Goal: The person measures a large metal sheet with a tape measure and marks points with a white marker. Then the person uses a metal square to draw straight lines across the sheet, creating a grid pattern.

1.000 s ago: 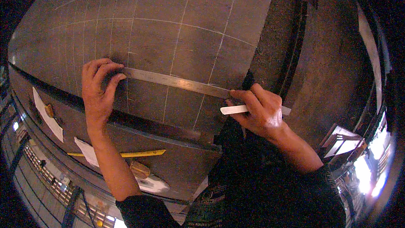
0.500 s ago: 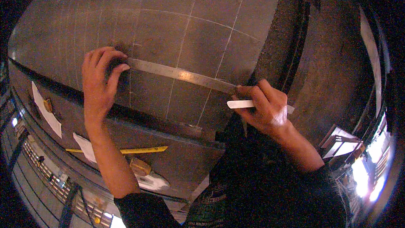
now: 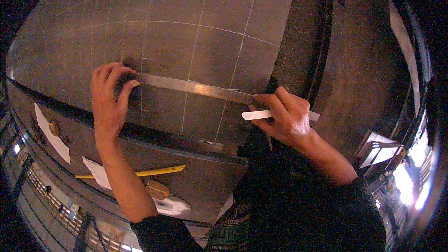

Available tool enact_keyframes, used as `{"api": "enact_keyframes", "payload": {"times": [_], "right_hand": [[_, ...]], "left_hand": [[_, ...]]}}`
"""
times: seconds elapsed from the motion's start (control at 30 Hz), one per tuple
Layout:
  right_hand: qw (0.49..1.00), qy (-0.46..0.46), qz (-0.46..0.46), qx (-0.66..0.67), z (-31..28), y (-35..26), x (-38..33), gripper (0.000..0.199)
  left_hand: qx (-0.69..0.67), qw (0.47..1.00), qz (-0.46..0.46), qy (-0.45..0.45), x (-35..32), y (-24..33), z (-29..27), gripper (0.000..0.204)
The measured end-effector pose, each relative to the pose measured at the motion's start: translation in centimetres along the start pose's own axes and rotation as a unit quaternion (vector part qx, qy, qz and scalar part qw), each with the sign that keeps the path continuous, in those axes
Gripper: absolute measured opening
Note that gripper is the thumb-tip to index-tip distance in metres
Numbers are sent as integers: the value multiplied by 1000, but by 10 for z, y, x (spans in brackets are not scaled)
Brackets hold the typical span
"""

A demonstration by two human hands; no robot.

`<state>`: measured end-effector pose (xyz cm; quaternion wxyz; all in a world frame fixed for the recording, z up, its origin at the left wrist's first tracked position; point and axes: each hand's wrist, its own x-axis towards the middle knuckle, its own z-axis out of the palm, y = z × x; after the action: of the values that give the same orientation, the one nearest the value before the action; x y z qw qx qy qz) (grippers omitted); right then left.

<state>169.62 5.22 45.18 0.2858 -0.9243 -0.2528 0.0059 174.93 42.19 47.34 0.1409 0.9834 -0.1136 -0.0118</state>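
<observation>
A thin metal ruler point(image 3: 198, 87) lies across a dark metal plate point(image 3: 170, 49) marked with a grid of pale lines. My left hand point(image 3: 111, 102) curls around the ruler's left end, pinching it between thumb and fingers. At the right end, my right hand point(image 3: 287, 114) is closed, its fingertips against the ruler. A flat white marking stick, like soapstone chalk point(image 3: 256, 115), is gripped in the same hand and sticks out on both sides of the fingers. Its tip is off the plate's surface lines.
Below the plate's dark edge point(image 3: 182, 145) is a lower surface with a yellow measuring strip point(image 3: 161, 171), white papers point(image 3: 97, 171) and a tan block point(image 3: 157, 189). Right of the plate runs a dark gap beside a brown surface point(image 3: 359, 60). Papers point(image 3: 375, 151) lie at the lower right.
The whole view has shifted slightly, with the plate's lines and ruler now a little lower and further left. Both hands stay at the ruler's ends, and the white stick is still held.
</observation>
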Motion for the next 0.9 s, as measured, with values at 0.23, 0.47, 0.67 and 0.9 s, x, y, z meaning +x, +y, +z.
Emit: {"api": "enact_keyframes", "payload": {"times": [0.23,0.47,0.67,0.9], "right_hand": [[999,-25,19,8,3,-1,-5,39],[999,-40,34,10,2,0,-4,39],[998,-46,45,-1,2,4,-6,40],[998,-39,46,-5,-4,4,-1,39]], "left_hand": [[-2,1000,4,3,0,2,-2,18],[13,999,29,-9,2,-4,3,20],[26,999,35,-15,3,-1,6,21],[21,1000,12,-19,10,4,7,22]]}}
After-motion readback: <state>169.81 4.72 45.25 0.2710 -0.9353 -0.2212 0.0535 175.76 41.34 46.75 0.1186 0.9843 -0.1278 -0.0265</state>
